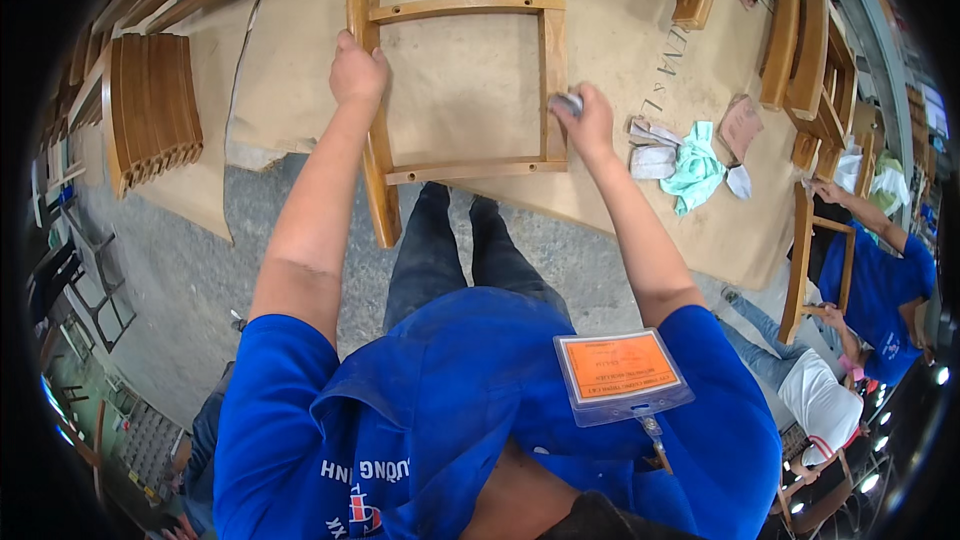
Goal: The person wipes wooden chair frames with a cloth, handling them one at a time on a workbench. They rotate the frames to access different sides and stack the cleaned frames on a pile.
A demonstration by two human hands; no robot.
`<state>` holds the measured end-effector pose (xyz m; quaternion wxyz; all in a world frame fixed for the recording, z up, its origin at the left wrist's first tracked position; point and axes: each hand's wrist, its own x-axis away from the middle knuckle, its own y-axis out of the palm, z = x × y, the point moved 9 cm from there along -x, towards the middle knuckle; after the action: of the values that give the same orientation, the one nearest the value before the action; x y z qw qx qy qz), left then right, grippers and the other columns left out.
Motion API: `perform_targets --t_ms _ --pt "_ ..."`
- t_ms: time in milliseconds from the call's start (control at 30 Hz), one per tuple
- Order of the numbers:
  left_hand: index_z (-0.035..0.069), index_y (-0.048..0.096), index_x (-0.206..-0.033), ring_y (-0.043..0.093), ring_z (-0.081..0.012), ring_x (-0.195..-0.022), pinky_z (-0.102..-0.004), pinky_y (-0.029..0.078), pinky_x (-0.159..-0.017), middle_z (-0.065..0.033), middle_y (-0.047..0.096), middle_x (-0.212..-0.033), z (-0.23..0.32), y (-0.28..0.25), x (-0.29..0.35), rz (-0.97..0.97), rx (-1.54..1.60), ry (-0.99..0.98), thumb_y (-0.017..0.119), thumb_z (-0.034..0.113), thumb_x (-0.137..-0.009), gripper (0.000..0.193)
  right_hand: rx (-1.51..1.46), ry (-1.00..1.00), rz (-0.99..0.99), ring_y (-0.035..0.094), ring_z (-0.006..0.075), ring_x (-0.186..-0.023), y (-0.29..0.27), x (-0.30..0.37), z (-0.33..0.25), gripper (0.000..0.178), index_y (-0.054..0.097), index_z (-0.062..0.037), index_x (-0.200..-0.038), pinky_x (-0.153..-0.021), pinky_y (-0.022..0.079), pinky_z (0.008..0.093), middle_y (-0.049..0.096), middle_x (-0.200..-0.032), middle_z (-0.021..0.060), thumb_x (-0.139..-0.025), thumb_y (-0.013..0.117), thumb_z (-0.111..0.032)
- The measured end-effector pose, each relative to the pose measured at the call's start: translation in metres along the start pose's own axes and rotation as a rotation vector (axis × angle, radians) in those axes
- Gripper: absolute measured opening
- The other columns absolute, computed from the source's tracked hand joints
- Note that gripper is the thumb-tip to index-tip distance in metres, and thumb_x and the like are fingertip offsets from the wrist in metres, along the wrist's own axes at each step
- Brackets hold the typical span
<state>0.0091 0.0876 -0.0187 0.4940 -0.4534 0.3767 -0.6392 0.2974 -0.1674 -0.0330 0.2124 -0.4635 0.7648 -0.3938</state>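
A brown wooden frame (pixel 553 40), perhaps a chair part, is held flat over the cardboard-covered table in front of me. It has a thick rounded rail on the left, a thinner upright on the right and two crosspieces with small holes. My left hand (pixel 358 72) is wrapped round the thick rail near its upper part. At the opposite side, my right hand (pixel 588 125) pinches a small grey pad (pixel 570 103) against the thinner upright. The pad is partly covered by the fingers, so its exact kind cannot be made out.
Curved wooden slats (pixel 155 105) stand stacked at the left. Right of my right hand lie a mint-green rag (pixel 695 170), whitish cloths (pixel 654 162) and a brown scrap (pixel 740 127). More wooden parts (pixel 780 40) sit far right. A co-worker in blue (pixel 870 280) holds another frame (pixel 797 260).
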Motion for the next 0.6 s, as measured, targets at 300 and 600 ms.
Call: perform_targets --t_ms 300,600 --pt "0.001 0.04 -0.124 0.062 -0.0382 -0.099 -0.0469 0.051 -0.084 -0.0223 0.06 -0.113 0.001 -0.002 -0.001 0.01 0.016 -0.006 0.064 0.023 -0.084 0.052 -0.033 0.104 -0.203 0.057 0.0391 -0.077 0.002 0.053 0.002 0.035 0.053 -0.0027 -0.081 -0.067 0.045 0.0457 0.059 -0.077 0.0184 -0.071 0.08 -0.024" --pt "0.001 0.04 -0.125 0.061 -0.0377 -0.102 -0.0461 0.05 -0.086 -0.022 0.06 -0.115 0.003 -0.003 -0.002 -0.015 0.024 -0.027 0.064 0.023 -0.084 0.053 -0.156 0.14 -0.165 0.058 0.0397 -0.075 0.01 0.045 0.008 0.036 0.054 -0.0019 -0.077 -0.066 0.047 0.0446 0.059 -0.075 0.0202 -0.069 0.081 -0.023"
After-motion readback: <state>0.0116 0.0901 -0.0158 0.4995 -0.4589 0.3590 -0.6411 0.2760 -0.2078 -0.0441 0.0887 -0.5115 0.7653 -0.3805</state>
